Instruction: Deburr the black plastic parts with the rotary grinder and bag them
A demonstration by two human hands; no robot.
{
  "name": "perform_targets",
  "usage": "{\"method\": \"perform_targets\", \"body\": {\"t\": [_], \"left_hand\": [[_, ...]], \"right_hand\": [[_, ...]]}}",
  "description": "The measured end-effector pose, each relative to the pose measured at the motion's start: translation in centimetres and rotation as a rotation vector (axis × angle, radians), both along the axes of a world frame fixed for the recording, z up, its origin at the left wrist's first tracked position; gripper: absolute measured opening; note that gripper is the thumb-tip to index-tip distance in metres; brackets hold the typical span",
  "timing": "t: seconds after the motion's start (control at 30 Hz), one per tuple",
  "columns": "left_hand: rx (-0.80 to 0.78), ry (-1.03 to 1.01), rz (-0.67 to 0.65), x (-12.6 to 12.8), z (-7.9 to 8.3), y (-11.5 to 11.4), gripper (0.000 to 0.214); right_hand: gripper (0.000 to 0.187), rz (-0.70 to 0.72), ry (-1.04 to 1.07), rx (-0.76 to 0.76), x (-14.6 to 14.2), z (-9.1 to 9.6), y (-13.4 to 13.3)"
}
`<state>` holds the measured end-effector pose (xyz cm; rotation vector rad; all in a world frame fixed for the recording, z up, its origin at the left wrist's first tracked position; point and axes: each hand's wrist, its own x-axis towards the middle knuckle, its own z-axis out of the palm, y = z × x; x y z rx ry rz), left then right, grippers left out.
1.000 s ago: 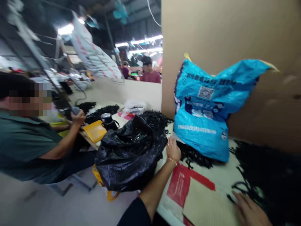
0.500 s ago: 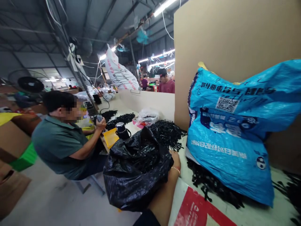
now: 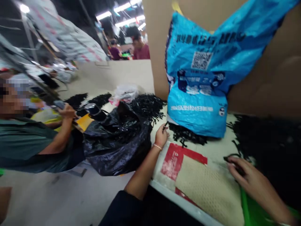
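My left hand (image 3: 161, 135) is closed on a small black strip, whose tip sticks up past the fingers. It is beside the black plastic bag (image 3: 117, 144), which has loose black pieces in its mouth. At the right, my right hand (image 3: 244, 172) pinches another black strip (image 3: 227, 157), blurred by motion. A large dark heap of black strips (image 3: 265, 147) lies beside that hand. Between my hands is a beige textured pad (image 3: 209, 188) on a red and white printed sheet (image 3: 171, 159).
A blue printed sack (image 3: 197, 103) stands on black strips against a cardboard panel (image 3: 258, 88). More black strips (image 3: 148, 105) are piled behind the black bag. A green container (image 3: 251, 207) sits under my right forearm. A co-worker (image 3: 30, 141) sits at the left.
The view has swung right and down. My right hand has come into view with a black strip. My left hand, earlier partly behind the black bag, now shows a strip in its fingers.
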<state>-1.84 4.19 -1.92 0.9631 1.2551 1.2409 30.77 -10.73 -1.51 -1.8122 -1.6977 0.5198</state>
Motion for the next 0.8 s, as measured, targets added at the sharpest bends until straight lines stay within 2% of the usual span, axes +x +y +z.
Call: {"method": "perform_targets", "body": {"t": [0.07, 0.17, 0.23, 0.33, 0.5, 0.63, 0.77, 0.8], "left_hand": [[-0.148, -0.245, -0.190, 1.0, 0.2, -3.5, 0.041], [-0.373, -0.518, -0.487, 1.7, 1.4, -8.8, 0.038], [-0.469, -0.613, -0.582, 1.8, 2.1, -11.2, 0.036], [-0.503, -0.691, -0.662, 1.8, 2.7, -13.1, 0.033], [-0.521, -0.643, -0.813, 1.3, 3.1, -13.9, 0.030], [-0.367, -0.482, -0.789, 0.8, 3.0, -14.2, 0.036], [-0.167, -0.259, -0.710, 0.4, 2.2, -14.1, 0.051], [-0.139, -0.227, -0.689, 0.4, 2.0, -14.0, 0.053]], "right_hand": [[0.045, -0.126, 0.249, -0.009, -2.4, 0.6, -1.8], [0.041, -0.274, 0.688, 0.020, -7.7, 0.4, -4.2], [0.036, -0.324, 0.909, 0.067, -11.0, -0.2, -5.3], [0.032, -0.300, 1.096, 0.072, -14.3, -0.5, -6.3], [0.033, -0.205, 1.033, 0.115, -15.9, 1.0, -6.7], [0.027, -0.130, 0.890, 0.156, -16.7, 2.5, -6.9], [0.050, -0.090, 0.821, 0.101, -17.2, 2.9, -6.8], [0.050, -0.099, 0.826, 0.080, -17.1, 2.8, -6.8]]}}
